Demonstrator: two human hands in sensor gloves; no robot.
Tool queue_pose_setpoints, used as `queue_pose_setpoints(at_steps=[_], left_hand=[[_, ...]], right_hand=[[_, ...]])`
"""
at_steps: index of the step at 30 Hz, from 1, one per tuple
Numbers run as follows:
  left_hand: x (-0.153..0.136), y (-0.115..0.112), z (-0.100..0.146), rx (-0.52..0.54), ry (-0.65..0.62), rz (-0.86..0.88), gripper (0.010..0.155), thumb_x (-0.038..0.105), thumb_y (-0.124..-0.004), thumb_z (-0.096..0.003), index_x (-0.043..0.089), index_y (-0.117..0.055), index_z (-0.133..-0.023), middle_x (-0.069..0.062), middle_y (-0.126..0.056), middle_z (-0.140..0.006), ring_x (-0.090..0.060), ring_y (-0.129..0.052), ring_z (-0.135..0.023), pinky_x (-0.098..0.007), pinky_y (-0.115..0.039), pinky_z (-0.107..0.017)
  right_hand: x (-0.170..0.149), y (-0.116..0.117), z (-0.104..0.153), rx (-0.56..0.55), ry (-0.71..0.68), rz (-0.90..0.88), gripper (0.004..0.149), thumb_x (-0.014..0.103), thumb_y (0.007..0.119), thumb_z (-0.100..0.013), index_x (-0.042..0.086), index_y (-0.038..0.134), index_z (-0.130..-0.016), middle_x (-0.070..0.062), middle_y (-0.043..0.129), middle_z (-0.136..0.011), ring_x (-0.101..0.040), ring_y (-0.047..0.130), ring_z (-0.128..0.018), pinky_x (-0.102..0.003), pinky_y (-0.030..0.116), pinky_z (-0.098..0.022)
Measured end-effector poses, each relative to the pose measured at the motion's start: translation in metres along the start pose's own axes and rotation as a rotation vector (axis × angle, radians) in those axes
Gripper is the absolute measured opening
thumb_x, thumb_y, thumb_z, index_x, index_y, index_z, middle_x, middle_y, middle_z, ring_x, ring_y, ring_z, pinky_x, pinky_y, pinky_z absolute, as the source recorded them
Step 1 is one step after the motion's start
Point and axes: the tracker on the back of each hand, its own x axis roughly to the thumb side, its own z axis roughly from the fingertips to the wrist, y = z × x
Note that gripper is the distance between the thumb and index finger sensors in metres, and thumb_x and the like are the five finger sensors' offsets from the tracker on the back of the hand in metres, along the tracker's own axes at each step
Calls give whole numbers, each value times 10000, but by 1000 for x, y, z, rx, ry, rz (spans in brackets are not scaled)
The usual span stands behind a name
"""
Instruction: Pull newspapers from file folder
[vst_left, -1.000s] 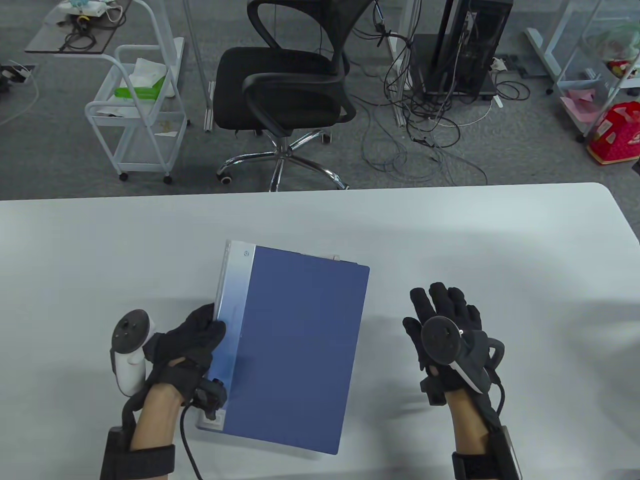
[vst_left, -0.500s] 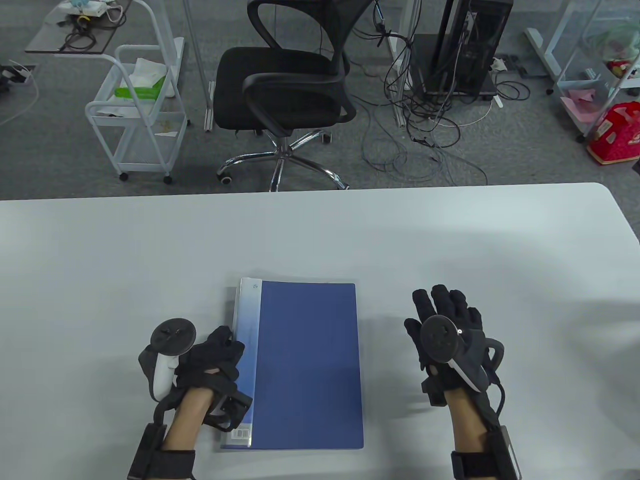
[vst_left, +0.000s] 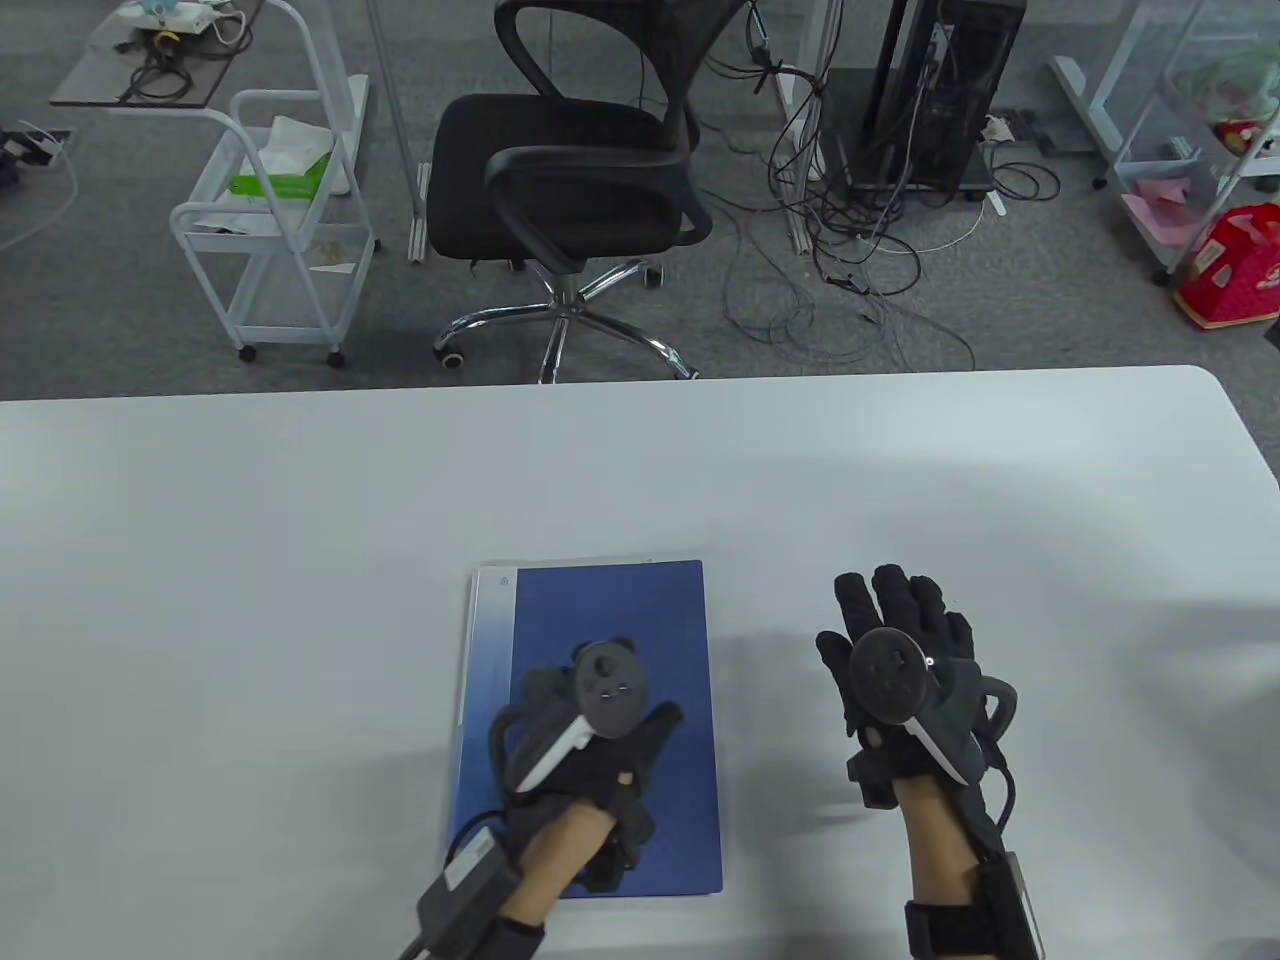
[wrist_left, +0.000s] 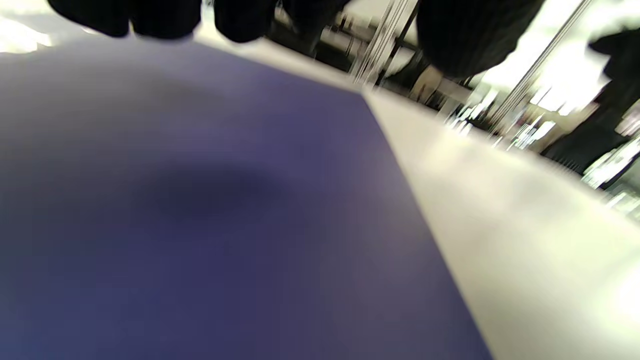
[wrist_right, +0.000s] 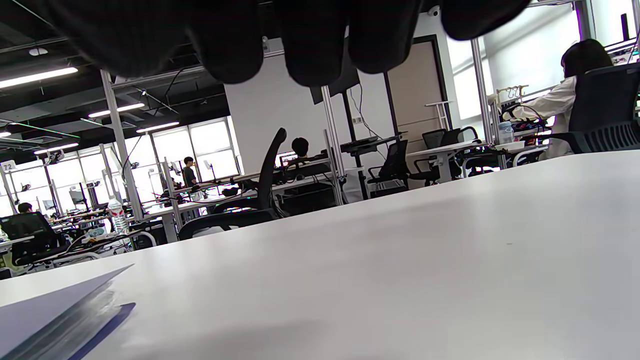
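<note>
A blue file folder (vst_left: 610, 620) with a pale spine strip lies flat and closed on the white table (vst_left: 300, 500), near the front edge. A thin white paper edge shows at its far side; the newspapers themselves are hidden. My left hand (vst_left: 610, 720) is over the folder's cover, fingers spread; the left wrist view shows the blue cover (wrist_left: 200, 210) close below it. Contact cannot be told. My right hand (vst_left: 900, 620) is open and flat on the table to the right of the folder, holding nothing. The folder's corner shows in the right wrist view (wrist_right: 55, 310).
A black office chair (vst_left: 580, 170) stands past the table's far edge. A white wire cart (vst_left: 280, 230) is at the back left. Cables and a computer tower (vst_left: 930, 100) are at the back right. The table's right corner is rounded.
My left hand laid the tilted folder down flat and square, let go of its spine and moved right onto the cover. My right hand stayed almost still.
</note>
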Motion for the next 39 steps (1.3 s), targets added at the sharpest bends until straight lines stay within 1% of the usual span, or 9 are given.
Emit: queue_pose_setpoints(at_steps=[5,7,11,16,21,26,29,33,39], left_hand=[[31,-43,-27,-138,190,-122,1022,571,-703,-480,-54,-124,-1045,-453,-98,-1037,-827,-272,-827,-852,-433,-560],[39,-47,-30,-102,196,-208,991,542,-698,-479,-60,-154,-1048,-458,-142,-1043,-839,-351,-823,-846,-498,-553],[45,-29,-22,-50,132,-105,790,367,-671,-509,-71,-332,-1073,-468,-356,-1061,-800,-564,-818,-781,-686,-538],[20,41,-1,-98,54,212,696,250,-664,-511,-94,-456,-1079,-469,-547,-1047,-710,-782,-799,-660,-859,-481],[-33,129,30,-117,8,426,670,204,-736,-507,-73,-529,-1081,-428,-704,-1020,-603,-948,-754,-545,-945,-412],[-87,195,60,-11,119,276,628,180,-790,-494,-35,-632,-1063,-331,-931,-917,-466,-1135,-640,-488,-968,-367],[-117,218,74,105,311,11,652,182,-803,-495,-12,-591,-1080,-314,-907,-950,-485,-1107,-663,-521,-928,-406],[-154,213,78,180,498,-234,727,250,-818,-494,32,-490,-1106,-301,-811,-1036,-508,-1029,-766,-552,-872,-491],[-201,179,70,207,564,-272,835,359,-839,-478,92,-401,-1136,-268,-388,-1200,-604,-603,-1030,-650,-620,-679]], right_hand=[[3,1,0,10,-12,-8,619,534,719,-383,345,663,-969,-86,654,-1092,-433,634,-1027,-683,547,-668],[4,0,0,10,-16,-18,619,534,719,-384,347,662,-971,-86,653,-1094,-434,634,-1027,-683,547,-669],[3,-2,0,10,-16,-36,619,535,719,-384,345,663,-971,-87,654,-1093,-433,636,-1027,-683,549,-668],[1,-2,-1,11,-10,-42,619,535,719,-384,344,664,-970,-88,656,-1092,-433,639,-1024,-681,552,-667],[1,-3,0,14,-8,-38,618,534,719,-383,345,666,-968,-87,659,-1090,-430,644,-1023,-681,555,-665],[0,1,0,26,-4,-22,615,533,720,-381,343,672,-965,-87,669,-1084,-429,659,-1017,-677,563,-664],[-1,4,0,36,-2,-7,616,533,720,-382,342,672,-965,-87,670,-1084,-426,661,-1016,-677,564,-663],[-1,6,0,44,2,0,615,533,720,-381,340,675,-963,-87,675,-1081,-426,667,-1013,-676,568,-662],[-2,8,0,57,9,2,614,534,719,-381,342,676,-963,-86,678,-1080,-426,671,-1012,-675,570,-663]])
